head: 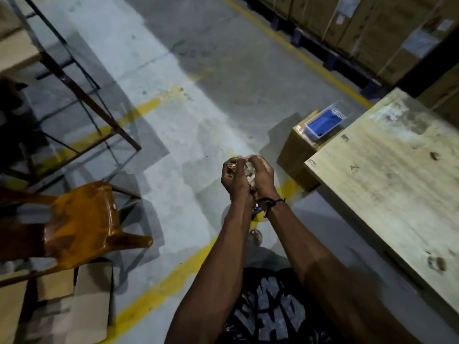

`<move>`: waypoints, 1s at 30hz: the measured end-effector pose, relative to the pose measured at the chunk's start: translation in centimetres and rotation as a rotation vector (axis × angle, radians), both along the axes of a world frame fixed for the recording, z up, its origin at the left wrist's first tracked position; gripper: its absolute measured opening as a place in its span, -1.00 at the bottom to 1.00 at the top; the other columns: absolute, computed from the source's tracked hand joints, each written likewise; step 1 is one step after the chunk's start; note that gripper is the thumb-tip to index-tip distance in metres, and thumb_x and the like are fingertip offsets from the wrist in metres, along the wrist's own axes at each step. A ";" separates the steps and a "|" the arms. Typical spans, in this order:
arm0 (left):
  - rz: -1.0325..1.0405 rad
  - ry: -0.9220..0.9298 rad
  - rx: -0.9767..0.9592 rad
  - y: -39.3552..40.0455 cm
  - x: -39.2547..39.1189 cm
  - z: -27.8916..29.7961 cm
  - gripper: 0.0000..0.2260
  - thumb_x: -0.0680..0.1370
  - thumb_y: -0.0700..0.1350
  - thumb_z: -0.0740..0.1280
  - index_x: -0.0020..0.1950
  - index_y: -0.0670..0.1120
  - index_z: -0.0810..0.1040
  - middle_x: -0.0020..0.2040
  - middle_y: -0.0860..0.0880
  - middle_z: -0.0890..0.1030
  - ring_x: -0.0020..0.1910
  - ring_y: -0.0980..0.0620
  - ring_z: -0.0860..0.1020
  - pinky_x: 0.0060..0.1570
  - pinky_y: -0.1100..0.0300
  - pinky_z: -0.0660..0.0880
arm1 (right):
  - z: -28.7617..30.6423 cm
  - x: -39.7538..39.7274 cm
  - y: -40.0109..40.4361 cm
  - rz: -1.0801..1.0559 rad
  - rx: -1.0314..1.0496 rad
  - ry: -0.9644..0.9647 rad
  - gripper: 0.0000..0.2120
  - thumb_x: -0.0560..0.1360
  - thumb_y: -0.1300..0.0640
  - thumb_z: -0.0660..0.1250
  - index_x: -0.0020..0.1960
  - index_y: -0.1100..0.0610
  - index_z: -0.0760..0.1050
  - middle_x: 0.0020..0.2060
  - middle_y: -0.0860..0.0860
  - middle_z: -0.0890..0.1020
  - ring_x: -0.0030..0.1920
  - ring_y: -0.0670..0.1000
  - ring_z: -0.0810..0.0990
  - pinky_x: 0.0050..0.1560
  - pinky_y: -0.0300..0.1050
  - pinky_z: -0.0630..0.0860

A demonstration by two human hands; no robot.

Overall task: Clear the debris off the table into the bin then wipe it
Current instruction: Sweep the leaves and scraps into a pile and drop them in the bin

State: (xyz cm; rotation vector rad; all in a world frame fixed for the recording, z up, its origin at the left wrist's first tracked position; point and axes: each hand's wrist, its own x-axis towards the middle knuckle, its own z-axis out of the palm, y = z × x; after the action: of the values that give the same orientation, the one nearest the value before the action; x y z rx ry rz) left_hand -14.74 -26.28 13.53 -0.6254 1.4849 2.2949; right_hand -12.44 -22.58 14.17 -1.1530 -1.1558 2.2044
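My left hand [234, 180] and my right hand [262, 175] are pressed together over the floor, left of the table. Both are cupped around a handful of debris [248, 170], pale crumpled scraps with some yellowish bits. The wooden table [387, 184] runs along the right side, its top stained, with small bits of debris [434, 156] and another clump [437, 263] lying on it. A clear tray holding a blue cloth [324, 122] sits on a cardboard box [295, 155] at the table's far corner. No bin is in view.
An orange plastic chair [84, 219] stands at the left, with an open cardboard box [82, 301] below it. A metal frame table [74, 90] fills the upper left. Stacked cartons on pallets [360, 28] line the back right. Yellow lines cross the concrete floor.
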 end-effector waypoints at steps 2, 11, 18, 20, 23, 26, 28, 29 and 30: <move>-0.020 -0.031 -0.045 0.9 -1.7 -1.4 -0.83 0.56 -0.39 0.40 -0.12 -0.14 0.57 -0.25 -0.04 0.64 -0.35 0.10 0.63 -0.29 0.23 0.58 | -1.6 -1.8 0.8 -0.032 -0.029 -0.048 -0.78 0.64 0.32 0.28 -0.17 0.21 0.56 -0.34 0.02 0.67 -0.31 -0.02 0.64 -0.17 -0.17 0.55; -0.251 -0.079 -0.244 4.3 -7.9 -11.9 -0.81 0.59 -0.35 0.41 -0.14 -0.09 0.56 -0.25 0.00 0.63 -0.32 0.12 0.61 -0.23 0.24 0.57 | -10.9 -6.6 3.9 -0.224 -0.213 -0.177 -0.76 0.66 0.27 0.30 -0.18 0.13 0.57 -0.33 -0.04 0.69 -0.27 -0.01 0.66 -0.17 -0.16 0.56; -0.507 -0.119 -0.371 7.4 -11.3 -26.4 -0.86 0.59 -0.29 0.42 -0.11 -0.09 0.61 -0.18 -0.07 0.65 -0.18 -0.03 0.61 -0.11 0.14 0.58 | -23.9 -9.9 6.5 -0.443 -0.332 -0.271 -0.78 0.64 0.14 0.35 0.14 0.29 0.64 0.05 0.22 0.71 0.02 0.23 0.68 0.03 0.01 0.63; -0.560 -0.146 -0.370 7.9 -11.9 -31.3 -0.96 0.58 -0.24 0.45 0.01 -0.16 0.64 -0.07 -0.15 0.68 -0.10 -0.08 0.63 -0.05 0.08 0.60 | -28.1 -10.3 7.1 -0.492 -0.390 -0.318 -0.87 0.68 0.14 0.32 0.03 0.12 0.63 -0.06 0.05 0.69 -0.04 0.12 0.66 0.03 -0.02 0.59; -0.629 -0.216 -0.396 8.7 -12.0 -39.4 -0.83 0.57 -0.17 0.49 0.14 -0.18 0.66 0.08 -0.22 0.71 0.02 -0.14 0.67 0.07 -0.03 0.63 | -36.0 -10.4 7.6 -0.573 -0.438 -0.348 -0.83 0.68 0.16 0.31 0.16 0.24 0.60 0.00 0.11 0.69 0.05 0.16 0.66 0.17 0.07 0.60; -0.663 -0.268 -0.380 8.9 -11.7 -46.3 -0.90 0.58 -0.17 0.48 0.08 -0.12 0.66 0.03 -0.14 0.73 0.07 -0.15 0.68 0.14 -0.06 0.64 | -42.2 -10.2 8.2 -0.591 -0.424 -0.392 -0.83 0.68 0.18 0.31 0.20 0.22 0.60 0.03 0.13 0.69 -0.05 0.09 0.68 -0.08 -0.09 0.62; -0.679 -0.297 -0.369 9.2 -11.6 -51.0 -0.79 0.56 -0.12 0.50 0.16 -0.17 0.66 0.05 -0.14 0.73 0.11 -0.17 0.69 0.17 -0.06 0.64 | -47.5 -10.1 8.6 -0.603 -0.412 -0.413 -0.83 0.69 0.20 0.29 0.24 0.19 0.57 -0.06 0.06 0.66 -0.12 0.01 0.65 -0.17 -0.17 0.60; -0.683 -0.304 -0.370 9.1 -11.4 -53.4 -0.65 0.51 -0.03 0.53 0.21 -0.18 0.66 0.09 -0.16 0.73 0.13 -0.18 0.69 0.19 -0.09 0.64 | -49.9 -10.1 8.7 -0.609 -0.409 -0.421 -0.82 0.68 0.20 0.29 0.26 0.20 0.56 -0.07 0.05 0.66 -0.10 0.02 0.65 -0.14 -0.17 0.60; -0.682 -0.320 -0.387 9.0 -11.3 -55.8 -0.51 0.42 0.07 0.55 0.24 -0.17 0.66 0.12 -0.17 0.73 0.15 -0.19 0.69 0.21 -0.12 0.64 | -52.2 -10.0 8.6 -0.611 -0.407 -0.437 -0.80 0.68 0.19 0.30 0.27 0.21 0.57 -0.04 0.06 0.68 -0.05 0.06 0.67 -0.07 -0.13 0.62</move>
State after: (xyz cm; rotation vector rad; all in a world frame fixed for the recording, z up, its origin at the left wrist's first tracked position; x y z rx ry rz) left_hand -26.06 -17.32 -42.26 -0.4544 1.6587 1.3484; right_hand -22.44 -13.94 -38.00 -1.9210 -0.3824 1.7811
